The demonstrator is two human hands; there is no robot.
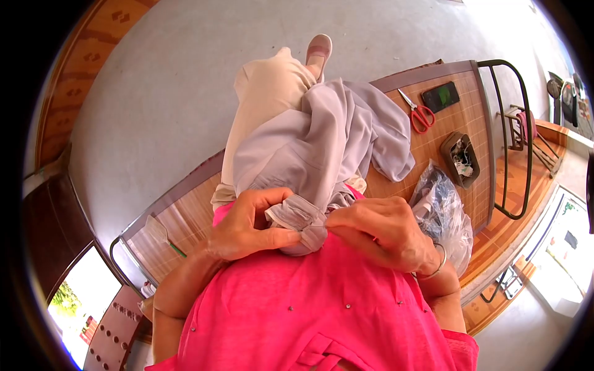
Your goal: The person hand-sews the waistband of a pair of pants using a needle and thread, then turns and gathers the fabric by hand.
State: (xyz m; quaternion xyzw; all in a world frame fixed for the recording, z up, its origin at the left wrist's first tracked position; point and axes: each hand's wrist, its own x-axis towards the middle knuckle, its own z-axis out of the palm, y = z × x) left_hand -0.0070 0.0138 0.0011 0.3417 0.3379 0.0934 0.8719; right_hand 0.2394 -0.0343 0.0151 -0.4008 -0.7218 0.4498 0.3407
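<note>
A light grey garment (297,148) lies across my lap, its gathered, elastic-looking edge bunched up in front of my pink top. My left hand (253,226) grips that bunched edge, thumb in front and fingers behind. Close against the right side of the fold, my right hand (387,232) is closed in a pinch. Whatever sits between its fingertips is too small to make out. A bracelet circles my right wrist.
On the woven bench to the right are red-handled scissors (421,115), a phone (440,97), a small box of odds and ends (461,159) and a clear plastic bag (442,216). A fly swatter (159,232) lies at the left. A metal rail (526,142) bounds the bench's right end.
</note>
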